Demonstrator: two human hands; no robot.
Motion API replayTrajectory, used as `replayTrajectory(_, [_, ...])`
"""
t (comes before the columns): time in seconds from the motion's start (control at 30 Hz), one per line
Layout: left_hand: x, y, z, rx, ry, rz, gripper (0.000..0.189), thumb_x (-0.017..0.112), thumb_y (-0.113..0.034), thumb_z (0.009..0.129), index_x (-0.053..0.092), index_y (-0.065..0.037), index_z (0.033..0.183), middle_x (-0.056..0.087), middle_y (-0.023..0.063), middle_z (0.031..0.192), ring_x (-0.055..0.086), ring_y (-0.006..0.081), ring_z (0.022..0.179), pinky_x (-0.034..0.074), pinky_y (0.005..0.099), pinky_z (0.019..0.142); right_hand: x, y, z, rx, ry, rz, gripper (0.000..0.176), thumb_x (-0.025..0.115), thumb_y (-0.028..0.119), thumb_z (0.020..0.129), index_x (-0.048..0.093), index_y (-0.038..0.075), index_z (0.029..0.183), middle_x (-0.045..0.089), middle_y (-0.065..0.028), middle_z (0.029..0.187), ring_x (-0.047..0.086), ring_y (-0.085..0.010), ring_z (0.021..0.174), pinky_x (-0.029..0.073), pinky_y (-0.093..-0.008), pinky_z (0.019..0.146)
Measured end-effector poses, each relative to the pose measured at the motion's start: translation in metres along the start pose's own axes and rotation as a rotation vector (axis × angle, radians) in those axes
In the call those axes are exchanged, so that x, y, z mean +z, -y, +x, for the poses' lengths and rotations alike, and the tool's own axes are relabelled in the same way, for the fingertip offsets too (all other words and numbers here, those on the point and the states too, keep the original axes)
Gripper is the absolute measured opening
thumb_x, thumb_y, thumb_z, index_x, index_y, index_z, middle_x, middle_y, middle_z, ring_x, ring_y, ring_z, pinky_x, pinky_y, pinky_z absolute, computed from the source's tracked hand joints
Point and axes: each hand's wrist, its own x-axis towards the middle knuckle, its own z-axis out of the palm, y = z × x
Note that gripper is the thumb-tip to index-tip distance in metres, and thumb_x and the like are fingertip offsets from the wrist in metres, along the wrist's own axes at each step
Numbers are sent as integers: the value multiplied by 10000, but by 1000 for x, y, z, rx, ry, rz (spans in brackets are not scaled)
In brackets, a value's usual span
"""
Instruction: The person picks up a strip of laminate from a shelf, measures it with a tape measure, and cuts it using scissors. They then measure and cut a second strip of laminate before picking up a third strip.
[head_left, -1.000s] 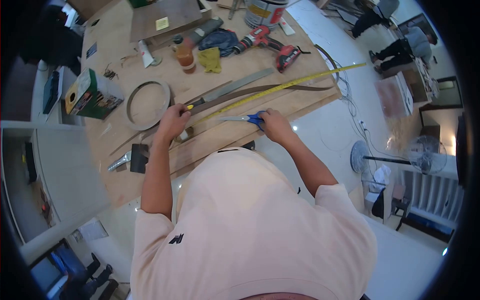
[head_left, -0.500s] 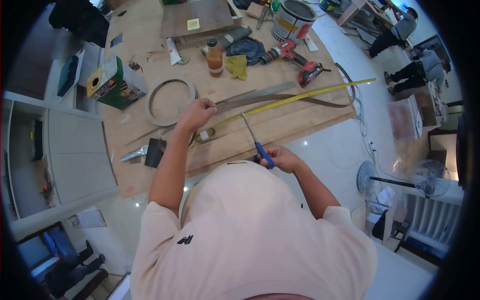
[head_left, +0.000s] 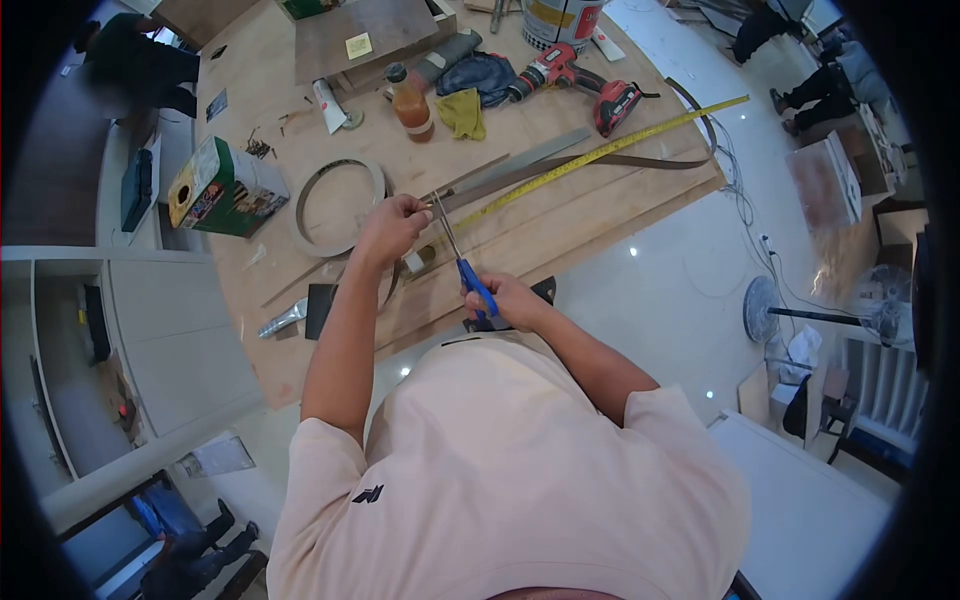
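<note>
My left hand (head_left: pixel 392 232) pinches a long brown edging strip (head_left: pixel 640 163) near its end. The strip runs right across the wooden table and curls at the far edge. In my right hand (head_left: pixel 510 302) are blue-handled scissors (head_left: pixel 477 287), fingers in the loops. Their blades are slightly apart and point up, with the tips at the strip right beside my left fingertips. A yellow tape measure (head_left: pixel 612 149) lies pulled out along the strip, its case close below my left hand. Left of that hand rests a roll of edging (head_left: pixel 304 205).
Around the worktable (head_left: pixel 250 110) stand a green tin (head_left: pixel 228 187), an orange bottle (head_left: pixel 412 106), a yellow cloth (head_left: pixel 461 114), a red cordless drill (head_left: pixel 575 80) and a paint bucket (head_left: pixel 560 22). A brush (head_left: pixel 283 319) lies at left. Other people are in the background. Cables trail on the floor at right.
My right hand has brought the scissors left and up, from over the near table edge to the strip beside my left fingers. My left hand keeps its pinch. The whole view has shifted slightly.
</note>
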Motion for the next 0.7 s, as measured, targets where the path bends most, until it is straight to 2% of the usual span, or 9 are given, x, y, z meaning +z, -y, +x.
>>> replayTrajectory(0.13, [1, -11, -14, -39, -10, -4, 178, 672, -157, 828, 631, 9, 880, 562, 10, 693, 504, 102, 617, 408, 263, 554, 6, 0, 11, -5, -41, -84, 278, 733, 265, 857, 608, 33, 945, 627, -8, 822, 581, -85, 713, 482, -232, 670])
replayTrajectory(0.23, [2, -5, -15, 6, -23, -26, 198, 685, -161, 817, 636, 19, 883, 572, 21, 693, 509, 107, 602, 411, 268, 541, 9, 2, 13, 16, -65, -54, 296, 740, 276, 852, 613, 29, 954, 629, -6, 826, 579, -78, 713, 482, -228, 663])
replayTrajectory(0.7, [2, -4, -25, 57, -42, 57, 226, 673, -185, 811, 640, 28, 877, 589, 39, 674, 527, 117, 598, 431, 279, 558, 15, 0, 9, -11, -94, -111, 344, 753, 301, 838, 621, 7, 956, 613, 6, 778, 541, -64, 658, 448, -219, 601])
